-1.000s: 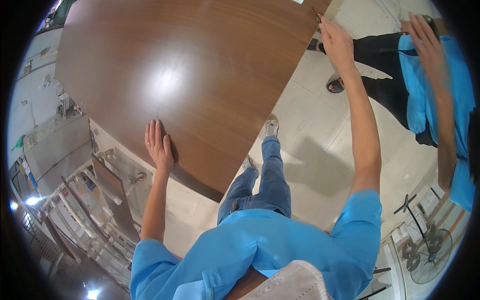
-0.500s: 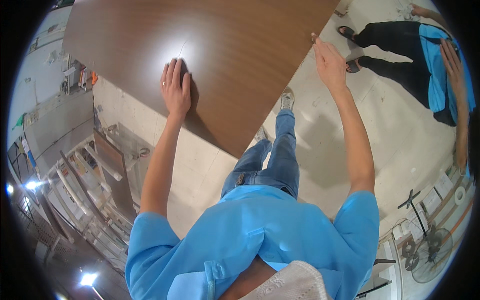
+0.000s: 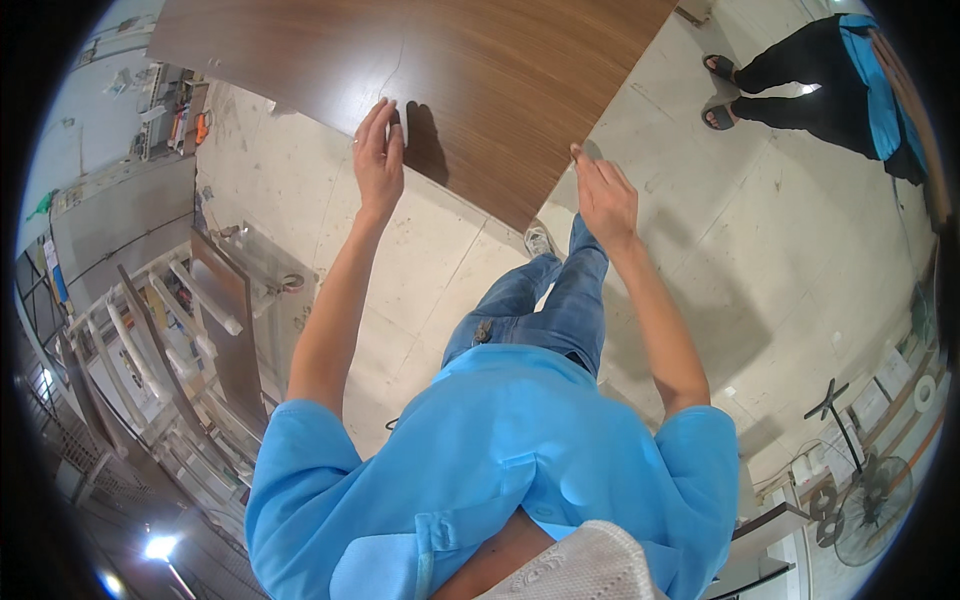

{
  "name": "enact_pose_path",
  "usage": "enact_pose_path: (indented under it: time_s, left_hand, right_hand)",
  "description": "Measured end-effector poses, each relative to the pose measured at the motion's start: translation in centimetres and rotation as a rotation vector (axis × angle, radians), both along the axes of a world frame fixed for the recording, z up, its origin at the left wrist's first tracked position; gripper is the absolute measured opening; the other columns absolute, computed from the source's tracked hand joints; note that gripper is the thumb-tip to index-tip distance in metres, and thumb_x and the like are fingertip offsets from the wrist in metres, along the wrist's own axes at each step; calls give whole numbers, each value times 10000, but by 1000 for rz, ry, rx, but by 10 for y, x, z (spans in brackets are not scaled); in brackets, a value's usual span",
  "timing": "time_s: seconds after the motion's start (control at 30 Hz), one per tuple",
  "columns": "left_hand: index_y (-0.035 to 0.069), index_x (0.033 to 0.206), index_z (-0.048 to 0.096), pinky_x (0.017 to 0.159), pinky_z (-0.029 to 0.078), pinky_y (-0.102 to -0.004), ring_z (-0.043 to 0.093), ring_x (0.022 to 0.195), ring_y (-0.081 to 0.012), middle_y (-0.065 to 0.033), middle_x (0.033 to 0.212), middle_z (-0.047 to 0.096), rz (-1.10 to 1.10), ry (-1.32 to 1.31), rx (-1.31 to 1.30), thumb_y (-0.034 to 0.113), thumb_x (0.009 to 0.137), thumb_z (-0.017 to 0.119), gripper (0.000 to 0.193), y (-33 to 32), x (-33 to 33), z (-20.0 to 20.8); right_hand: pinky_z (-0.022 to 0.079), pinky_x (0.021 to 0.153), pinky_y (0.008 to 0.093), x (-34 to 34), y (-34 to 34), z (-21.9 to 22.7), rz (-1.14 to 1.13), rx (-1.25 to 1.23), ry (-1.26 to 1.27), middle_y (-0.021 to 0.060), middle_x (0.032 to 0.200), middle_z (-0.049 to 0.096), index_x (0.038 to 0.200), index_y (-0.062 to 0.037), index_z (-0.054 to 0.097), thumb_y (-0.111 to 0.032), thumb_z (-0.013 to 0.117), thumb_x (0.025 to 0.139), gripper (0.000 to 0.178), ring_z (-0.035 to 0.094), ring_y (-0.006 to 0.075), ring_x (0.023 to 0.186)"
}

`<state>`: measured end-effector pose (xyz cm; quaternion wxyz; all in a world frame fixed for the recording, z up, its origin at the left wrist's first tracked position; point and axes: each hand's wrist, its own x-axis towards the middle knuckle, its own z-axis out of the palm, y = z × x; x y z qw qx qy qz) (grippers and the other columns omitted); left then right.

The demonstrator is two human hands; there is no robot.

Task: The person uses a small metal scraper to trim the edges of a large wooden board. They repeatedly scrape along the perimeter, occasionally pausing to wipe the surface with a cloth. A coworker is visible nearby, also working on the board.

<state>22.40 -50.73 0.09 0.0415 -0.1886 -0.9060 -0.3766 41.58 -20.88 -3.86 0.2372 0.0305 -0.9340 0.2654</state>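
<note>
A large wood-grain panel (image 3: 500,90) spans the upper middle, one corner pointing toward me. My left hand (image 3: 378,175) is at its left edge, raised a little, casting a dark shadow on the surface. Its fingers are bent together around a small dark thing with a pale edge (image 3: 402,122), which I cannot make out. Beyond those fingers, a thin wavy line (image 3: 397,62) runs across the panel; whether it is a strand or a mark is unclear. My right hand (image 3: 608,200) is closed at the right edge, fingertips pinched together near the border. What they hold, if anything, is hidden.
A person in black trousers (image 3: 800,110) and sandals stands at the upper right. Racks with padded bars and boards (image 3: 180,330) fill the left side. A roll of tape (image 3: 291,283) lies near them. A fan (image 3: 872,510) stands at the lower right.
Both hands have come nearer to me along the panel edges; the left has lifted off the surface. The panel's corner appears higher in view. The other person's hands have mostly left the picture.
</note>
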Motion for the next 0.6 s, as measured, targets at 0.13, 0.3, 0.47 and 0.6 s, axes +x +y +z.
enact_pose_path:
  time_s: [0.13,0.3,0.47,0.6]
  left_hand:
    - [78,1478,631,1219,393,-446,531,1457,-334,-147,1543,604,37,45,-74,231,1111,588,400,-26,16,21]
    - [73,1488,615,1217,404,-453,521,1466,-353,-156,1562,587,-28,11,-53,221,1113,581,405,-9,35,27]
    - [54,1478,615,1205,416,-455,525,1459,-364,-183,1547,590,-33,-59,10,191,1117,562,390,35,48,25]
    - [72,1488,616,1227,386,-479,507,1465,-395,-197,1557,573,-177,-41,-107,194,1072,616,434,94,43,20]
  right_hand:
    - [528,588,341,38,-60,0,85,-24,-74,45,759,589,1228,-21,756,-59,682,927,312,623,199,711]
    - [544,617,366,63,-84,4,275,-223,128,72,774,619,1172,-26,762,-77,677,921,270,631,217,705]
    - [574,677,398,30,-51,-7,-52,-224,-103,102,858,660,1165,-19,730,-22,665,942,233,663,279,803]
    - [580,705,424,56,-47,-6,154,-570,-71,114,908,698,1105,-29,744,-50,683,973,148,695,298,797]
